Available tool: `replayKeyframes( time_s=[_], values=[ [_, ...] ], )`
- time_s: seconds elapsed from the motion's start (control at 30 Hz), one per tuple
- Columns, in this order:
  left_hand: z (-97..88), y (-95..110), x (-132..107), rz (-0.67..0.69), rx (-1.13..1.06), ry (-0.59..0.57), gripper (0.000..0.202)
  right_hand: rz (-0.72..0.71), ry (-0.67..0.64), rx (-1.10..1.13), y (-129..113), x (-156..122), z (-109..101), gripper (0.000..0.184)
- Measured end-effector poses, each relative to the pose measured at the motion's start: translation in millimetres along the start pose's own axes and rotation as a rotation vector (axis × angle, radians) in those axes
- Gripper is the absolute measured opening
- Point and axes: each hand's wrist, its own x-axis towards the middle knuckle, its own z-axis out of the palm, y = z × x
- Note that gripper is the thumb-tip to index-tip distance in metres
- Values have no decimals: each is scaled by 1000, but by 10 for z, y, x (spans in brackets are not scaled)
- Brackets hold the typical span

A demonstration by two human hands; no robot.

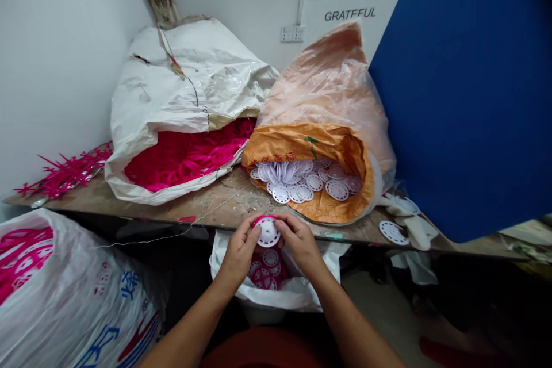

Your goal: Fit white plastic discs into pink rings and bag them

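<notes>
Between my two hands is a white slotted plastic disc (269, 233) with a pink edge showing behind its top. My left hand (244, 246) is closed on its left side, the thumb on the white face. On the right side my right hand (301, 243) pinches the same disc. Right below them, a white bag (297, 294) hangs open under the table edge, with pink-and-white discs (264, 276) inside. Behind my hands an orange-lined sack (332, 207) lies open, and loose white discs (297, 181) spill at its mouth.
A white sack (181, 80) of pink plastic parts (185, 155) lies on the table (215, 207). Pink sprues (73, 169) are heaped at the left. Another filled bag (95, 293) stands at lower left. One white disc (393, 232) lies at the right, near a blue panel (466, 98).
</notes>
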Motion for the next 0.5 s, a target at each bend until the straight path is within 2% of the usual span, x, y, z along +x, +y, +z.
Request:
replayKeyframes(
  time_s=[0.07,0.13,0.2,0.3,0.37,0.43,0.5],
  values=[
    [0,-6,-38,-97,-86,-49,52,58,-36,106,5,-8,-16,25],
    [-3,-22,-70,-130,-112,-73,53,58,-100,129,15,-37,-21,30],
    [-4,-53,-86,-122,-109,-64,47,12,-124,53,32,-80,-2,35],
    [-8,-120,-86,-126,-102,-34,45,-46,-88,-122,37,-128,47,31],
    [-38,-153,-90,-146,-84,-39,44,-58,-135,-208,6,-115,39,32],
    [-115,-149,-104,-133,-17,-90,40,-72,-190,-291,-38,-48,-55,33],
    [-254,-98,-106,-66,151,-139,39,-97,-125,-413,-51,90,-251,29]
  ],
)
